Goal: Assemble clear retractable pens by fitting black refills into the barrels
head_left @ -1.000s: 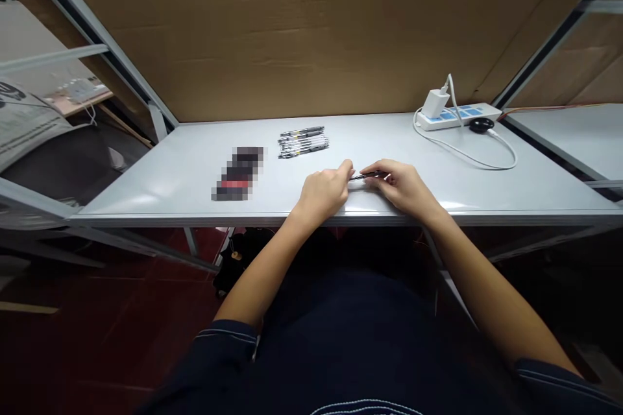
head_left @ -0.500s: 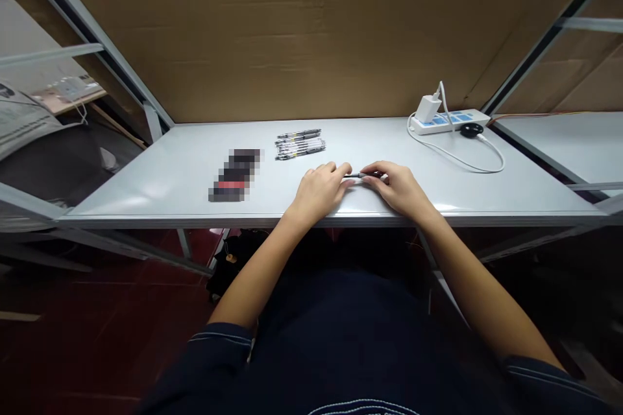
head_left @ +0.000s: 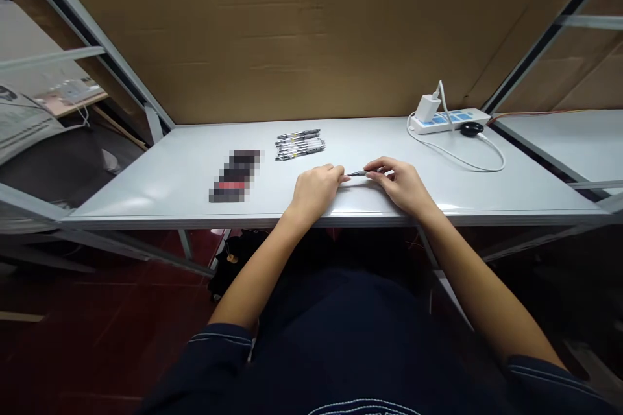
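Note:
Both my hands rest on the grey table [head_left: 185,168] near its front edge. My right hand [head_left: 402,185] pinches a slim dark pen [head_left: 363,172] that points left, just above the tabletop. My left hand [head_left: 316,189] lies curled beside the pen's tip, fingertips close to it; whether they grip anything I cannot make out. A row of several more pens [head_left: 300,142] lies farther back, left of centre.
A dark blurred box [head_left: 235,174] lies left of my hands. At the back right sit a white power strip [head_left: 450,120] with a charger [head_left: 427,107], a black plug and a looping white cable [head_left: 474,159]. Cardboard walls the back; metal frame bars slant at both sides.
My hands drew slightly apart. The pen's tip now shows free between them, held by my right hand, tilted a little upward.

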Tool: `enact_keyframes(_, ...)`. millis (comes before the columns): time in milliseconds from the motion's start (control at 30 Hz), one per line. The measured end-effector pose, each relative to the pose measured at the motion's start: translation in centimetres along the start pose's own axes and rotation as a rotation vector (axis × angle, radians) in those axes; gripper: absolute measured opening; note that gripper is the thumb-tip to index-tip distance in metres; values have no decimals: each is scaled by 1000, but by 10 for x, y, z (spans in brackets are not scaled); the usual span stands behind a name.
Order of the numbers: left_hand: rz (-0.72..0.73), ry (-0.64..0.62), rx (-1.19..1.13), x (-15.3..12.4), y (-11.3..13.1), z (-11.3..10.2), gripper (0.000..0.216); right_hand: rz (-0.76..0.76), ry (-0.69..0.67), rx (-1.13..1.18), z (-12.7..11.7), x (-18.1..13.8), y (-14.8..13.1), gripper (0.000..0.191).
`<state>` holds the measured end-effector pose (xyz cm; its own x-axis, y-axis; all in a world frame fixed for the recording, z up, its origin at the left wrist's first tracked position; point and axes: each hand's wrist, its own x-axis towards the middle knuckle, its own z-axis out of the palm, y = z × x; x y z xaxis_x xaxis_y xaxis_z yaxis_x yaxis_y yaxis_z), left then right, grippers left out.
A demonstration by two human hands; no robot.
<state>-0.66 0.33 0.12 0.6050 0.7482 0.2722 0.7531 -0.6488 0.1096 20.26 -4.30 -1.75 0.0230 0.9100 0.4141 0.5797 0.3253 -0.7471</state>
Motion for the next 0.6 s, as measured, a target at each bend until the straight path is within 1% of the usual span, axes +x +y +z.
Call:
enact_keyframes(67,18,5,-5,-1,-1,1,31,8,-2,13,0,0,2,14)
enact_keyframes(100,31,4,-10,-1,-1,1,34,14,-1,17,0,0,2,13)
enact_keyframes(200,59,-6,-24,-2,0,1,50,31,17,16,0,1,4,14)
enact_keyframes(367,-12,-28,-37,-2,4,-3,37,27,6,18,0,1,6,15)
enact_keyframes(600,-82,-39,-19,0,4,-4,47,5,-49,35,1,-1,6,16)
